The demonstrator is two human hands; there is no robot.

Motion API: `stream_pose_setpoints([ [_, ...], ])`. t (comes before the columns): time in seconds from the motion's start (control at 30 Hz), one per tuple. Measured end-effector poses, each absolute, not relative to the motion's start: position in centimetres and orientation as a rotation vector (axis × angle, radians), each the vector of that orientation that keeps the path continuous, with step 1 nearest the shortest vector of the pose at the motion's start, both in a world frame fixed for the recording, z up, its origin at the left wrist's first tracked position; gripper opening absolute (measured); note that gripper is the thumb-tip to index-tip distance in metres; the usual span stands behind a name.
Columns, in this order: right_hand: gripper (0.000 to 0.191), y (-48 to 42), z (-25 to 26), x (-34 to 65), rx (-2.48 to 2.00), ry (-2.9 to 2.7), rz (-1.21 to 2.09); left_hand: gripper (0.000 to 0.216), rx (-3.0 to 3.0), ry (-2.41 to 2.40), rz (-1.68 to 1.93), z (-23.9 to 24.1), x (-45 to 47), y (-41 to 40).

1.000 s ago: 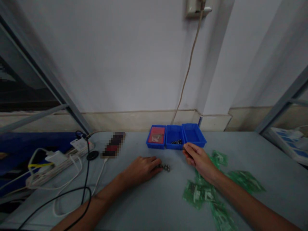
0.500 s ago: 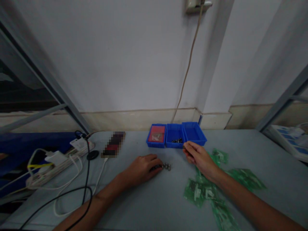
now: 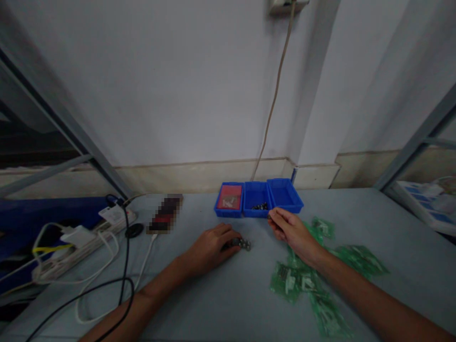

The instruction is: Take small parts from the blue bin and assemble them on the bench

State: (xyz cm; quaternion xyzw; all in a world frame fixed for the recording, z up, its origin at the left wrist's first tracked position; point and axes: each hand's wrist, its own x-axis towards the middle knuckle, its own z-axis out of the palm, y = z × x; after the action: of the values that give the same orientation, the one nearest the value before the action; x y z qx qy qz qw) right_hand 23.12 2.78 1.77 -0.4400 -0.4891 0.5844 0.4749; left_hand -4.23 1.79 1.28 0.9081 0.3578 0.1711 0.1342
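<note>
Loosely piled metal pieces: lower centre of frame, on tabletop; probably hard, light, slippery, apt to roll; pinch singly by the sides.
Left hand: half-open, curled around the pile.
Right hand: fingertips pinched, seemingly on one piece, at middle blue bin.

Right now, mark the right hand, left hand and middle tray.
Right hand (image 3: 290,232): head view, back of hand.
Left hand (image 3: 213,244): head view, back of hand.
Middle tray (image 3: 255,194): head view, bare inside.

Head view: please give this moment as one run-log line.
left hand: curled around metal parts | right hand: pinched near middle blue tray, contents unclear | inside tray: small parts | green packets: on table
</note>
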Motion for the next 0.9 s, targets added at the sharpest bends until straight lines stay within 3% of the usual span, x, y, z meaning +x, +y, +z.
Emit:
stream_pose_setpoints([
  [0.23, 0.05, 2.8, 1.6, 23.0, -1.07, -1.223, 1.429, 0.041, 2.578, 1.045, 0.487, 1.4, -3.5, 1.8],
  [0.63, 0.053, 2.8, 2.0, 23.0, -1.07, -1.282, 1.419, 0.021, 2.558, 1.013, 0.492, 1.3, -2.4, 2.0],
  [0.83, 0.055, 3.0, 1.8, 23.0, -1.087, -1.274, 1.42, 0.038, 2.509, 1.047, 0.412, 2.9, -3.5, 1.5],
  [0.9, 0.055, 3.0, 1.7, 23.1, -1.08, -1.266, 1.419, 0.031, 2.509, 1.081, 0.358, 3.6, -4.0, 1.3],
])
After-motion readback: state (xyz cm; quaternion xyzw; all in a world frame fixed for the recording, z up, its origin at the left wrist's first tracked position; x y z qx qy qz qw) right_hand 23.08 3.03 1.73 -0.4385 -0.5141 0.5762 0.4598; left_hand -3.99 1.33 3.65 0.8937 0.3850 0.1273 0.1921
